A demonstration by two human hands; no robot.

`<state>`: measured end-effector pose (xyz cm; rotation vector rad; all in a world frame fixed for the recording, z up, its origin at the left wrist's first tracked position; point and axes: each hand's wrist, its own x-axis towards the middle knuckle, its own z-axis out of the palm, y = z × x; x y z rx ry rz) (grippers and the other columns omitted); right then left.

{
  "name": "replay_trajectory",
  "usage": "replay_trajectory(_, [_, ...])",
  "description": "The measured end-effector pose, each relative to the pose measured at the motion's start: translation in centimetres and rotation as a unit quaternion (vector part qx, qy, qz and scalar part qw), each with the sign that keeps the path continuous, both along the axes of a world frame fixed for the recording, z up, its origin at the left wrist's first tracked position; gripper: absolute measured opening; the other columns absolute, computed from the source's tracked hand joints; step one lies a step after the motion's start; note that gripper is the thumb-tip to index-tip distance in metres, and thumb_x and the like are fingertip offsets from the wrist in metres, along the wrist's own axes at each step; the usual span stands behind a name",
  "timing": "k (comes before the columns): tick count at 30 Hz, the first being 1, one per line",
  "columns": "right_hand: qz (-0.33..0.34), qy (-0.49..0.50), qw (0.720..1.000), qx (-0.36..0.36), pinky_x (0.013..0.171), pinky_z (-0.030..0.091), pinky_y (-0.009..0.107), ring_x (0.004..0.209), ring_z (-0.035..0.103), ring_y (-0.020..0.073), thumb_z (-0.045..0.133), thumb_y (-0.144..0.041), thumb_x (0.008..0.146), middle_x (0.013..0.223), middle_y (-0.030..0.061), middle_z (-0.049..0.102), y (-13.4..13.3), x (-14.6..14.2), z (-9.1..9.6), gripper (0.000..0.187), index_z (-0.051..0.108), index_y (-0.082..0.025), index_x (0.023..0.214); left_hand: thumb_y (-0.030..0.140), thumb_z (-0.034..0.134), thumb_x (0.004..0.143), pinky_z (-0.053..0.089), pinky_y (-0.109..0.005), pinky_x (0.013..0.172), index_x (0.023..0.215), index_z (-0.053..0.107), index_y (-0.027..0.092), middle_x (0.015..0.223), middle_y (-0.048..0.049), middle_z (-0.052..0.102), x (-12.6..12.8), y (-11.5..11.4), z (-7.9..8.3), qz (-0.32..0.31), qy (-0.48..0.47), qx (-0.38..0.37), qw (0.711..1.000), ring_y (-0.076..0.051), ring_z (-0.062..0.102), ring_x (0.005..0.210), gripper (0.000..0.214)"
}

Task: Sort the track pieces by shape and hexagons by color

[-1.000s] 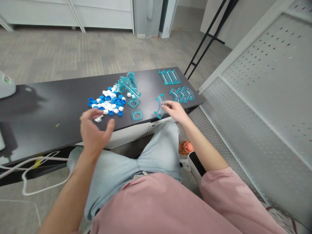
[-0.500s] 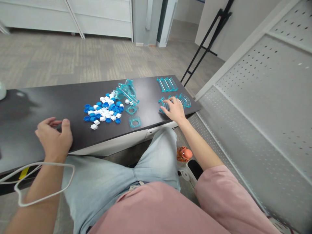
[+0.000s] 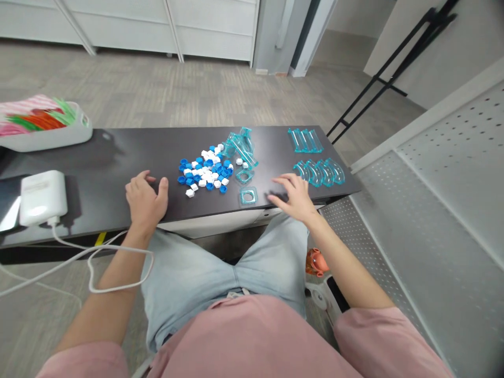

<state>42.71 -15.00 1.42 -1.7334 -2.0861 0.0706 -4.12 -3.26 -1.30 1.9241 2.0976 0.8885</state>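
Note:
My left hand (image 3: 145, 198) rests on the front edge of the black table (image 3: 118, 152), fingers loosely curled, holding nothing. A pile of blue and white hexagonal pieces (image 3: 205, 172) lies just to its right. My right hand (image 3: 293, 196) lies flat on the table near the front edge, fingers spread and empty. Right behind it sits a row of curved clear-teal track pieces (image 3: 319, 171). Two square teal frames (image 3: 247, 196) lie between my hands. A heap of clear teal parts (image 3: 240, 144) and a set of straight teal tracks (image 3: 305, 139) lie farther back.
A white charger block (image 3: 38, 197) with a cable (image 3: 90, 257) sits at the table's left, next to a white tray (image 3: 43, 131) of coloured strips. A perforated white panel (image 3: 441, 210) stands to the right, a black stand (image 3: 394, 63) behind it. An orange object (image 3: 314, 261) lies on the floor.
My right hand set the curved piece down with the other curved tracks and drew back to the table front. My left hand came down onto the table edge. The view shifted left.

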Motion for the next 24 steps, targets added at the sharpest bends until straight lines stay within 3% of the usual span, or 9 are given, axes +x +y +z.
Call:
replay_trajectory(2, [0.088, 0.017, 0.996, -0.025, 0.125, 0.049, 0.063, 0.150, 0.063, 0.0460, 0.081, -0.064, 0.111, 0.167, 0.0205, 0.070, 0.5, -3.0, 0.2, 0.071, 0.069, -0.028, 0.171, 0.039, 0.059, 0.112, 0.039, -0.069, 0.141, 0.167, 0.057, -0.002, 0.158, -0.0325, 0.069, 0.0, 0.0, 0.0, 0.001, 0.001, -0.003, 1.000, -0.049, 0.054, 0.157, 0.068])
replay_trajectory(4, [0.126, 0.034, 0.990, -0.046, 0.126, 0.049, 0.062, 0.153, 0.063, 0.0453, 0.085, -0.060, 0.110, 0.169, 0.0198, 0.070, 1.3, -5.1, 0.1, 0.073, 0.067, -0.028, 0.173, 0.038, 0.060, 0.112, 0.039, -0.071, 0.140, 0.165, 0.058, 0.000, 0.157, -0.0329, 0.068, -0.1, 0.1, -0.1, -0.003, -0.003, 0.003, 1.000, -0.049, 0.055, 0.156, 0.065])
replay_trajectory(7, [0.128, 0.084, 0.985, -0.078, 0.126, 0.051, 0.061, 0.147, 0.068, 0.0431, 0.087, -0.049, 0.108, 0.157, 0.0186, 0.077, 2.5, -6.2, -0.3, 0.062, 0.074, -0.027, 0.165, 0.035, 0.060, 0.111, 0.039, -0.070, 0.139, 0.162, 0.058, 0.001, 0.153, -0.0327, 0.070, -0.4, 0.3, -0.4, -0.020, -0.013, 0.025, 0.999, -0.047, 0.056, 0.154, 0.061])
replay_trajectory(10, [0.107, 0.241, 0.959, -0.103, 0.124, 0.055, 0.061, 0.138, 0.073, 0.0404, 0.093, -0.053, 0.099, 0.147, 0.0162, 0.079, 2.7, -5.3, -0.6, 0.065, 0.079, -0.027, 0.157, 0.035, 0.058, 0.110, 0.039, -0.068, 0.140, 0.159, 0.059, -0.001, 0.150, -0.0335, 0.071, -0.7, 0.5, -0.6, -0.031, -0.021, 0.041, 0.998, -0.046, 0.058, 0.152, 0.060])
replay_trajectory(12, [0.087, 0.411, 0.899, -0.126, 0.119, 0.061, 0.058, 0.132, 0.075, 0.0368, 0.095, -0.060, 0.093, 0.143, 0.0123, 0.078, 2.2, -4.3, -0.6, 0.069, 0.080, -0.031, 0.154, 0.036, 0.057, 0.110, 0.038, -0.068, 0.141, 0.157, 0.060, -0.002, 0.150, -0.0335, 0.072, -0.8, 0.6, -0.9, -0.027, -0.027, 0.041, 0.998, -0.046, 0.059, 0.153, 0.061])
replay_trajectory(15, [0.072, 0.621, 0.765, -0.155, 0.110, 0.068, 0.054, 0.127, 0.077, 0.0328, 0.095, -0.068, 0.088, 0.135, 0.0050, 0.077, 1.2, -3.1, 0.2, 0.071, 0.079, -0.040, 0.150, 0.038, 0.057, 0.108, 0.038, -0.069, 0.141, 0.156, 0.062, 0.002, 0.151, -0.0308, 0.071, -0.9, 0.8, -1.3, -0.012, -0.039, 0.036, 0.998, -0.045, 0.057, 0.154, 0.060])
replay_trajectory(17, [0.079, 0.672, 0.719, -0.157, 0.108, 0.070, 0.053, 0.126, 0.078, 0.0314, 0.101, -0.066, 0.082, 0.131, 0.0017, 0.076, 0.8, -2.3, 0.9, 0.072, 0.077, -0.044, 0.146, 0.040, 0.058, 0.107, 0.038, -0.071, 0.141, 0.157, 0.062, 0.005, 0.153, -0.0289, 0.070, -1.0, 1.3, -1.5, -0.005, -0.043, 0.033, 0.999, -0.046, 0.056, 0.155, 0.060])
replay_trajectory(19, [0.083, 0.661, 0.732, -0.143, 0.110, 0.069, 0.051, 0.127, 0.079, 0.0307, 0.109, -0.061, 0.075, 0.132, 0.0008, 0.076, 0.8, -1.5, 1.5, 0.073, 0.076, -0.043, 0.138, 0.038, 0.059, 0.106, 0.038, -0.071, 0.141, 0.158, 0.060, 0.005, 0.152, -0.0284, 0.070, -1.4, 2.0, -1.3, -0.006, -0.041, 0.032, 0.999, -0.045, 0.056, 0.154, 0.062])
replay_trajectory(24, [0.046, 0.482, 0.871, -0.078, 0.122, 0.060, 0.054, 0.135, 0.076, 0.0336, 0.112, -0.063, 0.071, 0.140, 0.0072, 0.080, 3.3, 1.4, 2.1, 0.073, 0.069, -0.033, 0.122, 0.031, 0.059, 0.104, 0.034, -0.069, 0.142, 0.161, 0.057, -0.002, 0.157, -0.0319, 0.065, -2.1, 4.1, 0.2, 0.003, -0.003, 0.027, 1.000, -0.045, 0.051, 0.158, 0.066])
